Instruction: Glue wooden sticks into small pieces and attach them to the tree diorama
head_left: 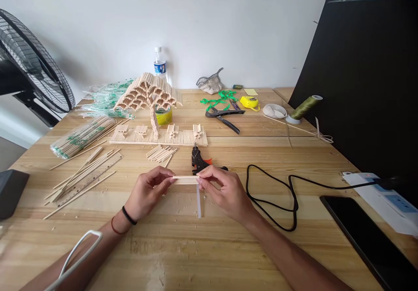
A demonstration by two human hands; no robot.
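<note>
Between both hands, a short bundle of wooden sticks (185, 180) is held level above the table. My left hand (152, 188) pinches its left end, and my right hand (220, 188) pinches the right end. Just behind the bundle lies a black glue gun (198, 158) with an orange trigger, partly hidden by my right hand. A clear glue stick (199, 204) shows below the bundle. Beyond my left hand lies a small pile of cut sticks (160, 153). Farther back stands a stick model (153, 95) shaped like a tree-like roof on a post, rising from a slatted base (130, 141).
Long sticks and a ruler (89, 180) lie left, near a wrapped stick bundle (83, 136). Cutting pliers (225, 118), a yellow tape measure (250, 103) and a thread spool (305, 108) are behind. A black cable (290, 195), power strip (385, 199) and phone (369, 243) occupy the right.
</note>
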